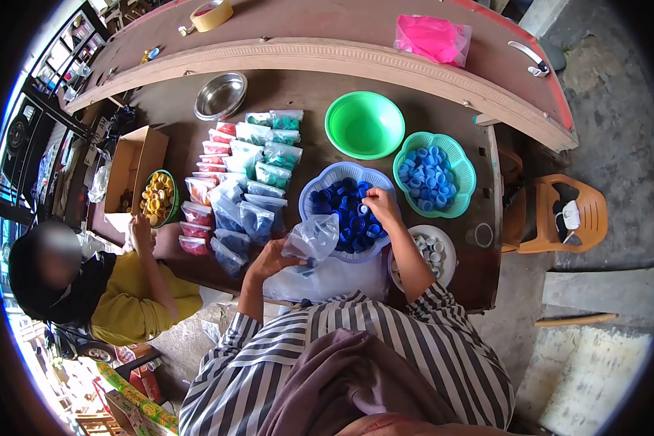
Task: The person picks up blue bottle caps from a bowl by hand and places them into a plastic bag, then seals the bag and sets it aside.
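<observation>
My left hand (272, 260) is closed on the edge of a clear plastic bag (314, 237), which has a little dark blue showing near its bottom. My right hand (382, 206) reaches over a pale blue scalloped basket (309, 180) of dark blue bottle caps (336, 198). Its fingers are pinched together, with a small pale bottle cap (362, 209) at their tips. Flat clear plastic bags (334, 282) lie on the table's front edge below the basket.
Filled bags (257, 218) stand in rows left of the basket. A green bowl (363, 123), a basket of light blue caps (426, 176) and a plate of white caps (443, 270) surround it. At left a person (134, 291) sits by a cardboard box (142, 163) and yellow caps (158, 198).
</observation>
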{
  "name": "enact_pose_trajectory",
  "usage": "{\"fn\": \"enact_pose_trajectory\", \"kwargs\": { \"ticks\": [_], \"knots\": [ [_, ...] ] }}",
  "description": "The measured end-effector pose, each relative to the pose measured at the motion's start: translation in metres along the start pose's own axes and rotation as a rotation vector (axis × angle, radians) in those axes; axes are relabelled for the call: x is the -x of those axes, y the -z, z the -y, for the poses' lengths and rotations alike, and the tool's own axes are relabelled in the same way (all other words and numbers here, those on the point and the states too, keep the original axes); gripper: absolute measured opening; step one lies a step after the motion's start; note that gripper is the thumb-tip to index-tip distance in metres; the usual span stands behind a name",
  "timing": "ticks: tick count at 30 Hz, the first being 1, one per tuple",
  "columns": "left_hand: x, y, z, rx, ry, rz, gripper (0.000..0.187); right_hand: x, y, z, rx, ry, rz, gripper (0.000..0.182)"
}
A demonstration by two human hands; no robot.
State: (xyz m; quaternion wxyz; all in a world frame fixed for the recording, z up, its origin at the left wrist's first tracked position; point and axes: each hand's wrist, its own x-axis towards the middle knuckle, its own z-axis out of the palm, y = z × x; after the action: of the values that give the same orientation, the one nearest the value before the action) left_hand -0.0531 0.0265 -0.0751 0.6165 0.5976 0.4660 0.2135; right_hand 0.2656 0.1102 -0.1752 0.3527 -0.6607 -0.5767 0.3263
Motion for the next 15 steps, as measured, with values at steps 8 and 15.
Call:
{"fn": "enact_pose_trajectory", "kwargs": {
  "ticks": [8, 15],
  "knots": [
    [-0.008, -0.001, -0.003, -0.066, -0.012, 0.008, 0.034, 0.045, 0.042, 0.045, -1.260, -0.454, 0.410, 0.010],
    [-0.001, -0.006, 0.007, -0.057, -0.116, 0.016, 0.031, 0.086, 0.050, 0.139, 0.010, 0.661, 0.123, 0.008]
  ]
}}
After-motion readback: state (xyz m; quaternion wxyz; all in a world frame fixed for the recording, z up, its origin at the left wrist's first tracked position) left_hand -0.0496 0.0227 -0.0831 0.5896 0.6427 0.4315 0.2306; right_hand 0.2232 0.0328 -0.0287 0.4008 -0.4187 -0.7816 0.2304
